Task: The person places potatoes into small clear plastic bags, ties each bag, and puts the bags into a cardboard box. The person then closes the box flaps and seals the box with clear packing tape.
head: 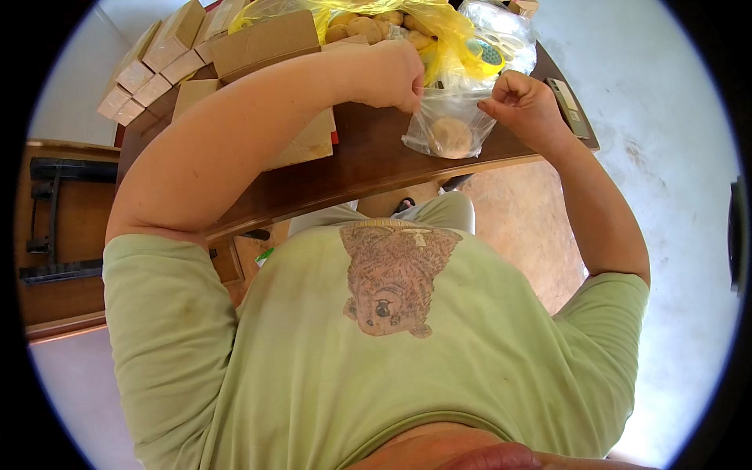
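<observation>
Just above the front part of a dark brown wooden table (370,147), a clear plastic bag (484,126) is stretched between my two hands. Inside it, at the bottom, sits a round tan potato (450,136), seen through the film. My left hand (399,76) grips the left side of the bag's mouth, its fingers mostly hidden behind the back of the hand. The right side of the mouth is pinched between thumb and curled fingers of my right hand (523,100). Whether the bag's bottom touches the tabletop, I cannot tell.
Behind my hands lies a yellow plastic bag (452,29) with several potatoes (364,28). Beside it are a tape roll (489,56) and clear plastic packaging (520,41). An open cardboard box (264,47) and stacked small boxes (170,41) stand left. A flat phone-like object (568,108) lies right.
</observation>
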### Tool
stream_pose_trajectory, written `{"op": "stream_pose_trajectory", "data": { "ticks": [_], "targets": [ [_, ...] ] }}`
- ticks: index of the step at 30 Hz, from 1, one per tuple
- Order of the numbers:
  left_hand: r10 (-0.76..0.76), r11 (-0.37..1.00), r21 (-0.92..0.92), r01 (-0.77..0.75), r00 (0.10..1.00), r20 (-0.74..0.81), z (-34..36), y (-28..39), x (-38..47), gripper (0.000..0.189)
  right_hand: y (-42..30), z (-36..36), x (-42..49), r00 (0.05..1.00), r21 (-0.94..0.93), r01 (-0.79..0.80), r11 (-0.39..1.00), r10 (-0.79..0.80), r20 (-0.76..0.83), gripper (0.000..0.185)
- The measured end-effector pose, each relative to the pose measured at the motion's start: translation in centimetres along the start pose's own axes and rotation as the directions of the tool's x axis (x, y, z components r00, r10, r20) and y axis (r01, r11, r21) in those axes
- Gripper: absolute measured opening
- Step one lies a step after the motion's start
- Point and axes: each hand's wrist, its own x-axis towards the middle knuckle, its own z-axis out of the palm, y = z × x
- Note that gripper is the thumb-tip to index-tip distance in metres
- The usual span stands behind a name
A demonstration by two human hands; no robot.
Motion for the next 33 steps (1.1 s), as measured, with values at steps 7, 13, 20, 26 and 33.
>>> {"op": "stream_pose_trajectory", "data": {
  "ticks": [7,13,20,26,33],
  "targets": [
    [-0.004,0.970,-0.244,-0.018,0.996,-0.088,0.4,-0.8,0.5,0.021,-1.0,0.2,0.2,0.984,0.064,0.166,0.984,-0.161,-0.082,0.013],
    [0.052,0.951,-0.303,-0.066,0.997,-0.055,0.1,0.5,0.2,0.019,-2.0,-0.6,0.8,0.991,-0.238,0.056,0.970,-0.025,0.131,0.016],
    [0.010,0.930,-0.368,-0.018,1.000,-0.023,0.2,1.2,0.1,0.018,-2.0,-0.5,1.3,0.931,0.155,-0.228,0.961,0.169,0.323,0.023],
    [0.004,0.917,-0.399,-0.009,1.000,-0.014,0.5,1.6,-0.1,0.017,-3.6,1.2,1.3,0.915,0.010,0.051,0.999,-0.051,0.401,0.026],
    [-0.074,0.893,-0.442,-0.089,0.938,-0.339,0.6,1.8,-2.0,0.026,-4.0,0.3,1.5,0.911,0.096,0.218,0.971,-0.237,0.336,0.022]
  ]
}}
